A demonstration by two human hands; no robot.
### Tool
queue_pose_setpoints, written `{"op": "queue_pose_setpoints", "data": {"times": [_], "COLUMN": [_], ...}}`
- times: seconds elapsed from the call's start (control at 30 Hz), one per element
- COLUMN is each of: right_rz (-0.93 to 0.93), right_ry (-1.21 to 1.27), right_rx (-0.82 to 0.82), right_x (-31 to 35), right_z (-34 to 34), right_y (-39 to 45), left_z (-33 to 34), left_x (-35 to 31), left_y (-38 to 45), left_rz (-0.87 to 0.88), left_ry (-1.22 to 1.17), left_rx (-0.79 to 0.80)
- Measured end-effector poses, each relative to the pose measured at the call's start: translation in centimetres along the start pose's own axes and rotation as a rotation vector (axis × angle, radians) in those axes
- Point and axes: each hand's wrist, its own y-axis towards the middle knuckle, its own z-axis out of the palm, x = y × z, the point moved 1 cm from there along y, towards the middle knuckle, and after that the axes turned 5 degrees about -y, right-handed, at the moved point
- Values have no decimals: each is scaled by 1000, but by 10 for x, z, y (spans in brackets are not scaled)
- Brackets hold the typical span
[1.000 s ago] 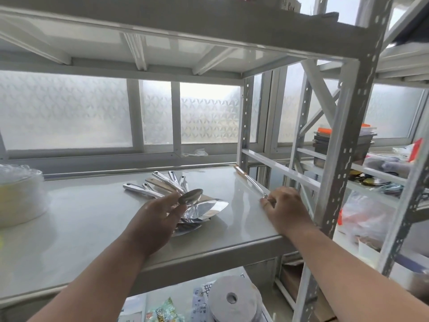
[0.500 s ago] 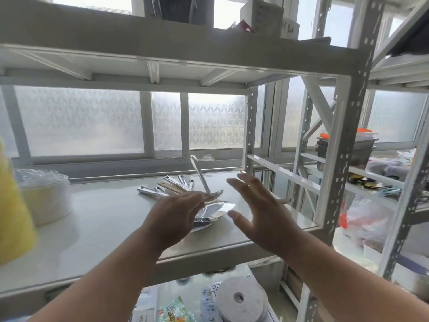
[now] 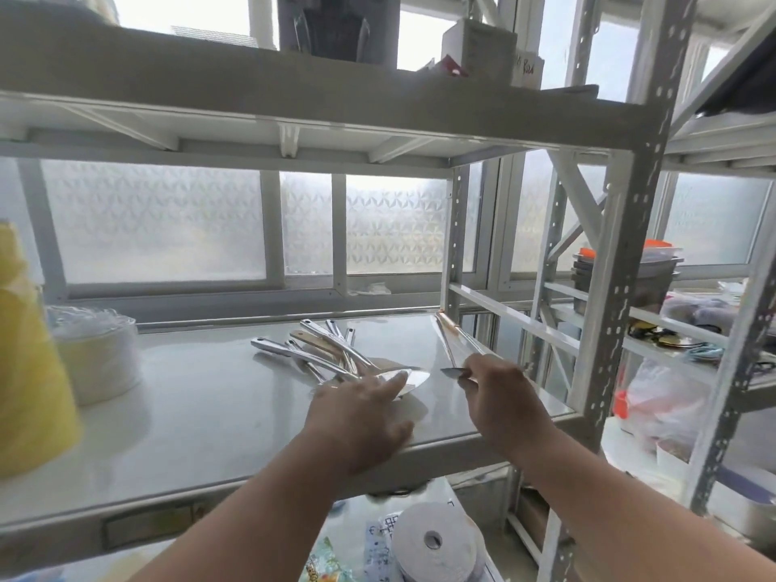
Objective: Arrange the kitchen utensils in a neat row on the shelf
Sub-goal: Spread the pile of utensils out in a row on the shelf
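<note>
Utensils lie in a messy fan near the middle of the shelf, handles pointing back, heads piled at the front. The left hand rests flat on the heads, fingers straight and close together. The right hand pinches one spoon by its bowl, just right of the pile, handle pointing back. This looks like the step of pulling one piece out to start the row. Next, the spoon needs to go down straight, with room beside it for more.
</note>
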Motion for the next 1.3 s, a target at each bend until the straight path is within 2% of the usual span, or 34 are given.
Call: {"op": "queue_pose_setpoints", "data": {"times": [0.1, 0.2, 0.4, 0.53, 0.67, 0.83, 1.3], "right_rz": [57, 98, 16, 65, 94, 154, 241], "right_ry": [67, 46, -103, -120, -102, -143, -179], "right_rx": [47, 85, 56, 76, 139, 215, 124], "right_x": [-4, -7, 7, 12, 18, 30, 28], "right_z": [12, 19, 24, 37, 45, 49, 57], "right_y": [-5, -6, -6, 3, 17, 38, 42], "left_z": [3, 2, -4, -6, -8, -8, 0], "left_x": [4, 23, 60, 80, 83, 78, 89], "left_y": [9, 12, 4, -9, -27, -28, -20], "left_rz": [-46, -107, -164, -166, -199, -206, -226], "left_ry": [19, 32, 82, 53, -52, -39, -83], "left_rx": [-40, -10, -8, -70, -227, -268, -271]}}
